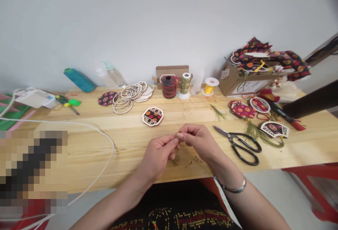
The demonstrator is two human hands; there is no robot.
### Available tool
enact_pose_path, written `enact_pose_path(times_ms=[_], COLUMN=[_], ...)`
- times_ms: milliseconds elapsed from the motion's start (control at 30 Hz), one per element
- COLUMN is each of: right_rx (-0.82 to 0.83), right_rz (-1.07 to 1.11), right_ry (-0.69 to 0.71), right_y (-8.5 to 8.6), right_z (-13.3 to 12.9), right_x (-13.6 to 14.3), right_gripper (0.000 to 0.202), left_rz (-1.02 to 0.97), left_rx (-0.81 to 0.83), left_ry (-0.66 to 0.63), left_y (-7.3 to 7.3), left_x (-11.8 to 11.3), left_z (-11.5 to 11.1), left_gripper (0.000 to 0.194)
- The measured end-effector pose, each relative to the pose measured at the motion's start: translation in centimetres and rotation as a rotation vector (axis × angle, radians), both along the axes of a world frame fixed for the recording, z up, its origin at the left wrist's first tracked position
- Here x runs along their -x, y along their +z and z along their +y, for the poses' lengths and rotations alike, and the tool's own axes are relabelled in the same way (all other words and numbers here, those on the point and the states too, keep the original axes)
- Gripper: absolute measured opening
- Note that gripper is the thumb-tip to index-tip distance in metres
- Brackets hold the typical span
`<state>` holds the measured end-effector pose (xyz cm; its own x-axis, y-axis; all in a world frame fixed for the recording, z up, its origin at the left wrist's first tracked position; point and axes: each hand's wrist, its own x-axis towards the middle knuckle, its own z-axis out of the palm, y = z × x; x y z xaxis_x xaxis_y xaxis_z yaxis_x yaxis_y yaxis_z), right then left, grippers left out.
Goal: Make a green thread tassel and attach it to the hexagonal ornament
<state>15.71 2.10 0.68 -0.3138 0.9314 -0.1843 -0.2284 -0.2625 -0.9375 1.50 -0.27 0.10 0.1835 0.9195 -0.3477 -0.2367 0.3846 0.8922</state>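
Note:
My left hand (pixel 161 154) and my right hand (pixel 196 138) meet above the front of the wooden table (pixel 126 138), fingertips pinched together. Whatever lies between the fingers is too small to make out. Just beyond them rests a patterned ornament (pixel 152 116) with a pale cut-out frame. To the right of my right hand lie black-handled scissors (pixel 237 143), their blades pointing to the back left. Dark scraps of thread (pixel 195 160) are scattered on the wood below my hands.
Along the wall stand a dark red thread spool (pixel 169 88), a gold-green spool (pixel 185 85) and a yellow spool (pixel 210 87). Pale frames (pixel 132 94) are heaped at the back left. A cardboard box (pixel 243 84) of fabric is at the right, and a white cable (pixel 112 149) crosses the left side.

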Motion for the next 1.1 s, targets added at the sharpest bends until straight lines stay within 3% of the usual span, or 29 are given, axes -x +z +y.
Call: enact_pose_path(times_ms=[333, 567, 733, 967, 1100], right_rx=[-0.074, -0.096, -0.135, -0.193, -0.243], right_rz=[-0.069, -0.081, -0.129, -0.182, -0.177], right_ry=[-0.032, -0.048, -0.098, -0.186, -0.228], right_y=[0.2, 0.3, 0.4, 1.0, 1.1], right_z=[-0.2, -0.2, -0.2, 0.2, 0.6], right_x=[-0.2, -0.2, -0.4, -1.0, -1.3], right_gripper=[0.024, 0.018, 0.019, 0.018, 0.019], left_rz=[-0.167, -0.126, 0.013, 0.333, 0.402], left_rx=[0.033, 0.081, -0.026, -0.34, -0.371], left_ry=[0.0, -0.011, -0.027, -0.106, -0.137], left_y=[0.1, 0.1, 0.0, 0.1, 0.3], left_x=[-0.2, -0.2, -0.1, 0.6, 0.8], left_z=[-0.2, 0.0, 0.0, 0.2, 0.4], left_gripper=[0.017, 0.018, 0.019, 0.017, 0.018])
